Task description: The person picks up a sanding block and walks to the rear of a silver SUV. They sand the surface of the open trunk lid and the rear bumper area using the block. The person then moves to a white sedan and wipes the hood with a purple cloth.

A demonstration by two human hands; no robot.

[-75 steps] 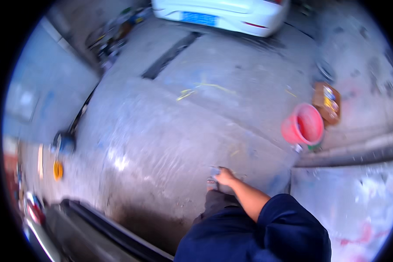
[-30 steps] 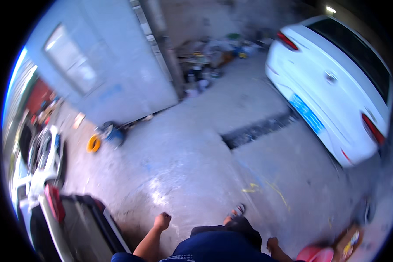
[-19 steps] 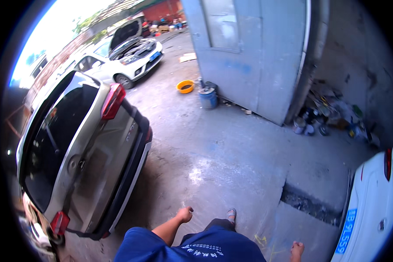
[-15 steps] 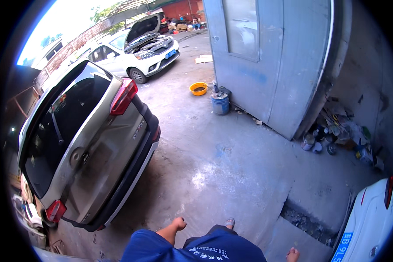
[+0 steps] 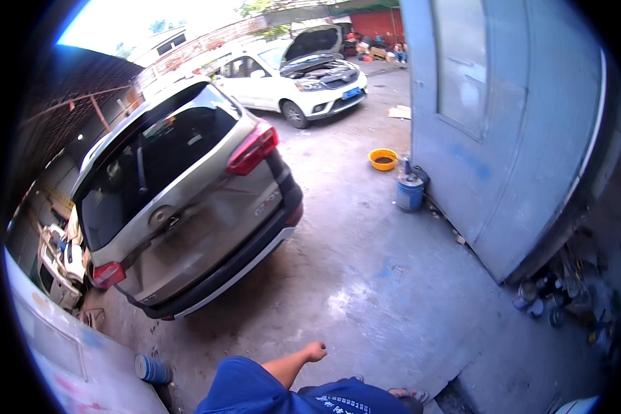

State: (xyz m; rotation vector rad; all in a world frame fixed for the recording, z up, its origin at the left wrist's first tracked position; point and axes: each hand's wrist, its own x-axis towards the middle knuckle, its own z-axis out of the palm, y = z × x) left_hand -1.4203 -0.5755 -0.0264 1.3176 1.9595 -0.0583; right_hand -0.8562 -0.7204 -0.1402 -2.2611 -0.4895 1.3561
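My left hand [image 5: 315,351] is held out in front of my blue shirt [image 5: 338,399], above the concrete floor. Its fingers are curled closed; the inside of the fist is hidden, so I cannot make out whether it holds anything. It touches nothing around it. The nearest large thing is a beige SUV [image 5: 207,241] standing at the left with its tailgate toward me. My right hand is out of the picture. Sandalled feet [image 5: 408,394] show at the lower edge.
A blue-grey metal door panel [image 5: 504,138] stands at the right, a blue bucket [image 5: 410,194] and yellow basin [image 5: 383,159] beside it. Cans and litter [image 5: 555,300] lie at its foot. Farther off is a white car [image 5: 290,83], hood raised. Another can [image 5: 153,369] stands lower left.
The view has turned left, so the cars and door sit farther right. My right hand has gone out of the picture, and the white car at lower right is nearly gone. My left hand stays closed.
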